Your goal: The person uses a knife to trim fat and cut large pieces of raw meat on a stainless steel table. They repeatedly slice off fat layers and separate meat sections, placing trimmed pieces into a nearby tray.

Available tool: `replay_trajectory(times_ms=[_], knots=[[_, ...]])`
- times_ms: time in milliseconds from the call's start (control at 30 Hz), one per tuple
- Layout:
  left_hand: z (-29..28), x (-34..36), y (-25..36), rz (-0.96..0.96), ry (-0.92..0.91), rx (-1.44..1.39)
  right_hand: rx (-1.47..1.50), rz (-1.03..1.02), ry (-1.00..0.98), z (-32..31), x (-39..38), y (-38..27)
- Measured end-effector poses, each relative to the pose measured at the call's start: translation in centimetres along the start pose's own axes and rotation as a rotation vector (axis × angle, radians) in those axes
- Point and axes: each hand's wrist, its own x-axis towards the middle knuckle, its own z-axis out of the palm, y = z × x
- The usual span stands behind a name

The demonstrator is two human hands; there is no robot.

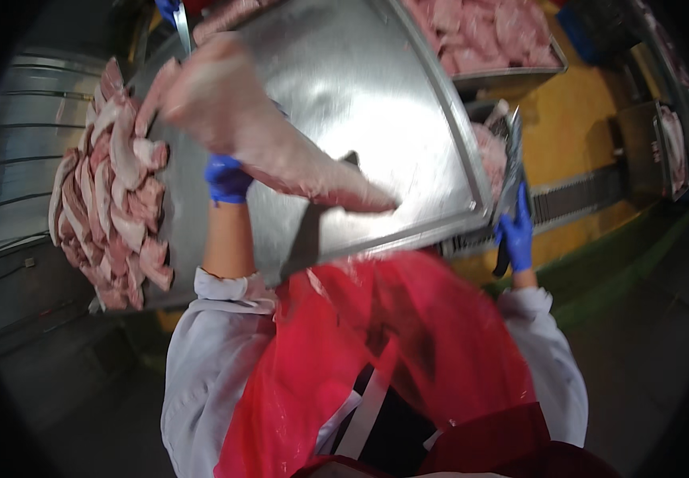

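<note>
My left hand (229,178), in a blue glove, holds up a long, pale pink piece of meat (281,151) above the metal table (392,95). The meat is thick at its far left end, narrows toward the right and is smeared by motion. It hides most of the left fingers. Out to the right, past the table's edge, my right hand (517,235), also blue-gloved, is closed round the black handle of a knife (511,163). The blade points away from me, beside a container of meat trimmings (490,159).
Many similar meat pieces (113,199) are heaped along the table's left side. A metal bin of pink meat (488,36) stands at the far right. At the far left is a co-worker's blue-gloved hand (168,9) with a knife (183,30). Another metal container (653,151) stands farther right.
</note>
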Motion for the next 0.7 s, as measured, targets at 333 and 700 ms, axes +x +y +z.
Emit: replay_trajectory(times_ms=[333,700], knots=[[-0.8,-11.2,-11.5,0.27,0.357,1.759,0.036,0.067,-0.032,0.3,1.4,1.1],[4.4,3.3,-20.7,0.293,-0.156,1.974,-0.031,0.0,-0.168,2.9,3.4,-3.0]])
